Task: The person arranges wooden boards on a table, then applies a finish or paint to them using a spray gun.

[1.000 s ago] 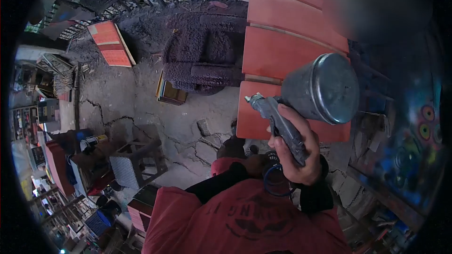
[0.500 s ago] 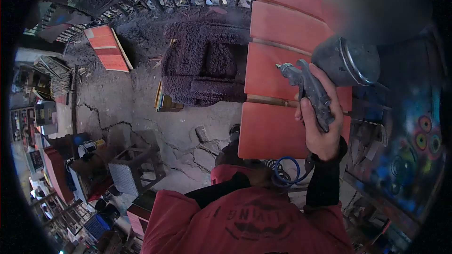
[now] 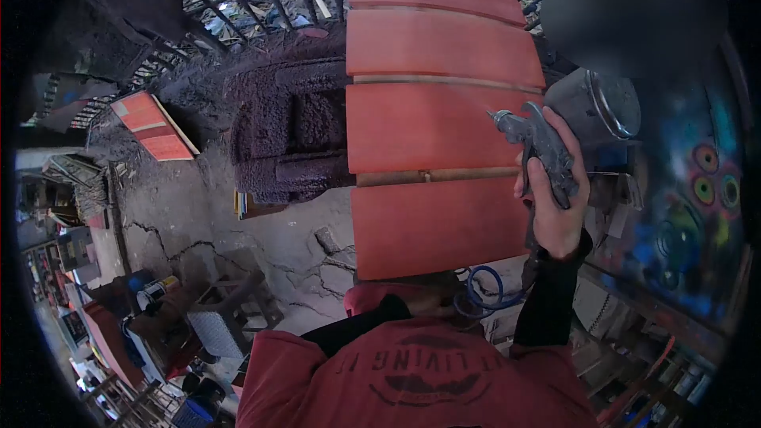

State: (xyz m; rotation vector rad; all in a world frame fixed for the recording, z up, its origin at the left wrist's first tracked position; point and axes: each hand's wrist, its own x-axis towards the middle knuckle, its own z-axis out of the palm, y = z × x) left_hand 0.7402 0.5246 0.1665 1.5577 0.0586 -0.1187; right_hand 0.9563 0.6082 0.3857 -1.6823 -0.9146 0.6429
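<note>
Spray gun (image 3: pixel 547 150) is in the right hand (image 3: pixel 559 198), over the right end of the third red panel from the top, nozzle pointing left. Right fingers are wrapped round its grip. Metal cup (image 3: pixel 594 107) sits beyond the gun body; its upper edge runs up to a dark blurred patch that masks the top right corner. Left hand (image 3: pixel 428 301) is in shadow by the lower panel edge, partly hidden; can't tell if its fingers are open or closed. Blue hose (image 3: pixel 483 301) loops next to it, its join to the gun not clear.

Gun is grey, scuffed, smeared looking. Cup is dull with a shiny rim. Red panels (image 3: pixel 428 131): four, matt, slightly uneven tone, bare wood strips showing in the gaps. Faint haze ahead of the nozzle, hard to confirm. Dark crusted mass (image 3: pixel 289 131) lies left of the panels, details lost in shadow.
</note>
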